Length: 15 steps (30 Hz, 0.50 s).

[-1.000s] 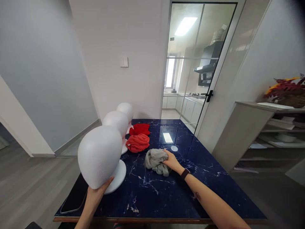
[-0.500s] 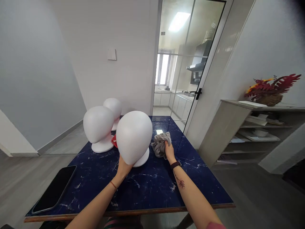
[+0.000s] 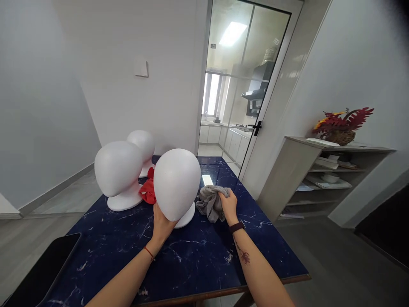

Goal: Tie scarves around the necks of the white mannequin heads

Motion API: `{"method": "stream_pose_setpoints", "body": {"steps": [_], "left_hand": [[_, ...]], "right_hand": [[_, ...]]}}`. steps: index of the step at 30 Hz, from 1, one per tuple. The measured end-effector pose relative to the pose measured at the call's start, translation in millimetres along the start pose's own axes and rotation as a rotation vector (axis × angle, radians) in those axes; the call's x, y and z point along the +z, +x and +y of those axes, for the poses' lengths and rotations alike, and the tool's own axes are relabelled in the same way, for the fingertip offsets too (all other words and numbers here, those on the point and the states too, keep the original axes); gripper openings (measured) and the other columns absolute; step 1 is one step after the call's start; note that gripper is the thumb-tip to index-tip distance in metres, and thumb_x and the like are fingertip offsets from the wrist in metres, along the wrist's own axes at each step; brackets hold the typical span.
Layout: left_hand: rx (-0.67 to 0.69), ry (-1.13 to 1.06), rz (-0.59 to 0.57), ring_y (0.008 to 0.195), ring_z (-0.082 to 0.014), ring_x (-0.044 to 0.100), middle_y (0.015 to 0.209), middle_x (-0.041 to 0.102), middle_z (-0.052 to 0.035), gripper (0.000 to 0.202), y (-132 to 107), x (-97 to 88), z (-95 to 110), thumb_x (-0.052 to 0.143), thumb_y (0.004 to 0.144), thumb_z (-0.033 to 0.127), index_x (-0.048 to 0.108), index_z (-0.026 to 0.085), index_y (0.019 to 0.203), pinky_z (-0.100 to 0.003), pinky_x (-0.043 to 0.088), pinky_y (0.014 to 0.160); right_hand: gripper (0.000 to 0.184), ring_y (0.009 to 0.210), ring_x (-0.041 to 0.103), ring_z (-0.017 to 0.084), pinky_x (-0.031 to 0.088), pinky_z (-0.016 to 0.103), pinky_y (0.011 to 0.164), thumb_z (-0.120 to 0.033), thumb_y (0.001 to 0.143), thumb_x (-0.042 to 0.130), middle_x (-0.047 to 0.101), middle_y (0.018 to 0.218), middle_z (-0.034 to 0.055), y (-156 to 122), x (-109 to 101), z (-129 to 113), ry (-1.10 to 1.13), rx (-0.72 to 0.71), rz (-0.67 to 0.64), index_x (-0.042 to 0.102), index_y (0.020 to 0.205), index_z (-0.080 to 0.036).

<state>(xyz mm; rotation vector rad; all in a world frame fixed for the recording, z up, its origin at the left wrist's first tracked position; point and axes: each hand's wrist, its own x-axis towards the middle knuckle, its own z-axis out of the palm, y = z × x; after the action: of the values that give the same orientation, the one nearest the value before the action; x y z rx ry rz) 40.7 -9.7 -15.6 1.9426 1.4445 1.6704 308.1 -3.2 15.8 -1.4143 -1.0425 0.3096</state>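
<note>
The grey cloth (image 3: 209, 204) lay bunched on the counter (image 3: 191, 260), just beside the base of the nearest foam head (image 3: 177, 183), on its right. My right hand (image 3: 228, 207) was closed on the cloth, with the fingers pinching a fold at its top edge. My left hand (image 3: 161, 226) was wrapped around the lower back of this foam head and gripped it, and the head stood upright on its round foot.

I judged that the step in hand was one of holding: one hand steadied the head and the other had the cloth gathered. Any further move with the cloth would call for a firm left grip, since the head looked light and easy to tip.

Behind it, a red cloth (image 3: 148, 192) lay between this head and a second foam head (image 3: 117, 168), and a third foam head (image 3: 141, 143) stood further back. A dark phone (image 3: 38, 273) rested at the near left corner. The counter was dark blue with white veins and shiny. Beyond it were a white wall, a glass door (image 3: 236, 98) to a kitchen, and a shelf (image 3: 319, 170) at the right carrying a flower basket (image 3: 343, 128).
</note>
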Motion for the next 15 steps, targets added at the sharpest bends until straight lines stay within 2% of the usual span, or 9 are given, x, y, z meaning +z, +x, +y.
{"method": "stream_pose_setpoints", "body": {"steps": [2, 6, 9, 12, 15], "left_hand": [[-0.023, 0.016, 0.011, 0.127, -0.0338, 0.036, 0.135, 0.039, -0.0171, 0.099, 2.1, -1.3, 4.4, 0.075, 0.058, 0.046, 0.026, 0.016, 0.139, -0.05, 0.033, 0.103], [-0.065, 0.086, -0.02, 0.118, -0.0348, 0.043, 0.125, 0.047, -0.0165, 0.097, 1.6, -4.2, 9.8, 0.074, 0.056, 0.053, 0.033, 0.014, 0.134, -0.05, 0.039, 0.096], [-0.028, 0.127, -0.065, 0.114, -0.0348, 0.046, 0.12, 0.049, -0.0166, 0.092, -0.9, -6.1, 11.4, 0.073, 0.057, 0.052, 0.036, 0.013, 0.132, -0.05, 0.04, 0.093], [-0.051, 0.142, -0.06, 0.113, -0.0356, 0.047, 0.119, 0.049, -0.0169, 0.093, -1.3, -5.7, 12.8, 0.074, 0.056, 0.053, 0.035, 0.014, 0.131, -0.051, 0.042, 0.091], [-0.119, 0.162, -0.066, 0.113, -0.0368, 0.047, 0.116, 0.05, -0.0164, 0.096, 1.5, -4.7, 14.8, 0.075, 0.053, 0.054, 0.033, 0.014, 0.131, -0.052, 0.042, 0.089]], "right_hand": [[0.029, 0.075, 0.057, 0.018, 0.045, 0.03, 0.071, -0.038, 0.063, 0.068, 0.065, 0.081, 0.0027, 2.2, 1.3, -1.0, 0.183, 0.105, -0.065, 0.06, 0.083, -0.017], [0.055, 0.082, 0.062, 0.017, 0.049, 0.03, 0.076, -0.028, 0.053, 0.075, 0.066, 0.094, 0.0005, 3.1, -7.5, -9.1, 0.627, 0.312, -0.238, 0.057, 0.104, -0.021], [0.063, 0.076, 0.063, 0.015, 0.051, 0.028, 0.07, -0.027, 0.052, 0.078, 0.067, 0.087, -0.0012, 9.6, -26.6, -31.6, 0.703, 0.395, -0.284, 0.055, 0.11, -0.022], [0.063, 0.065, 0.061, 0.013, 0.049, 0.025, 0.061, -0.027, 0.051, 0.08, 0.066, 0.076, -0.0028, 29.0, -51.0, -70.5, 0.646, 0.354, -0.313, 0.058, 0.109, -0.022], [0.049, 0.061, 0.056, 0.011, 0.045, 0.021, 0.056, -0.03, 0.054, 0.079, 0.062, 0.07, -0.004, 47.5, -71.3, -113.6, 0.633, 0.189, -0.181, 0.063, 0.099, -0.021]]}}
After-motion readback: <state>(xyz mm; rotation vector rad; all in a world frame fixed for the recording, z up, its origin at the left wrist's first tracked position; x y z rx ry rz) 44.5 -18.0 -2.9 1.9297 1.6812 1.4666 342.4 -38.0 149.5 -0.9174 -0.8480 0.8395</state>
